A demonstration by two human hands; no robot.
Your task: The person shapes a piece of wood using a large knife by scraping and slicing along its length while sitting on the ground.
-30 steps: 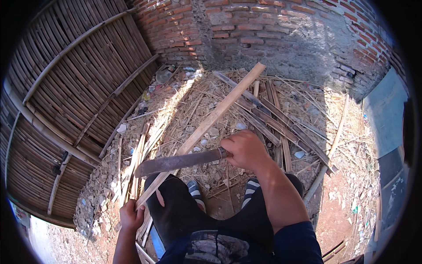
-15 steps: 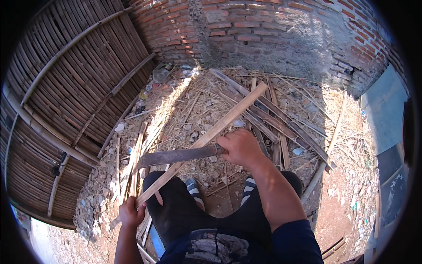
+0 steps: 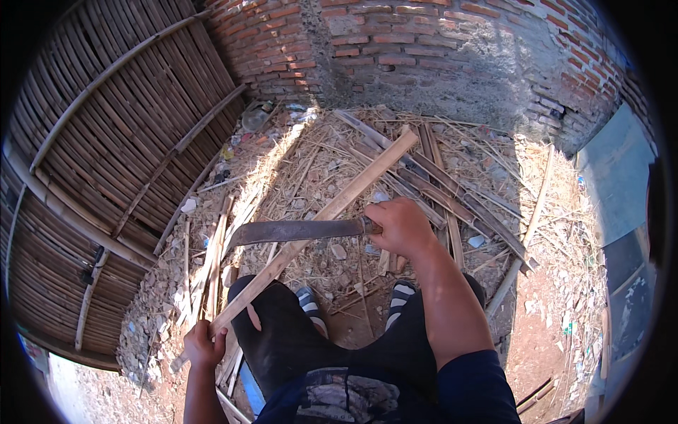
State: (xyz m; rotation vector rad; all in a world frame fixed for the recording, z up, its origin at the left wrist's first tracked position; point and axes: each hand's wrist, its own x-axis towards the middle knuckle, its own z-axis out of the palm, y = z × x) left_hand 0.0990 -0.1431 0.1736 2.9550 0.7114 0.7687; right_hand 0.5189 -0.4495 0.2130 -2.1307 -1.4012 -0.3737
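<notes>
My left hand point(image 3: 205, 344) is closed round the near end of a long, flat bamboo strip point(image 3: 346, 196), which slants up and away to the right. In my right hand point(image 3: 401, 226) is the handle of a machete point(image 3: 300, 231). Its dark, broad blade points left and lies across the strip, over my left knee's far side. Whether the edge touches the strip I cannot tell. A thin pale shaving point(image 3: 253, 317) lies on my left thigh beside the strip.
Split bamboo lengths point(image 3: 452, 194) are piled ahead to the right, with more strips point(image 3: 215, 261) at my left. A bamboo-slat wall point(image 3: 120, 120) leans at left; a brick wall point(image 3: 395, 60) stands behind. Grey-blue sheets point(image 3: 618, 177) line the right. Rubble and straw cover the ground.
My right hand has moved the machete slightly right and up along the strip. The strip's far end has shifted a little left, and my left hand has slid slightly left and down.
</notes>
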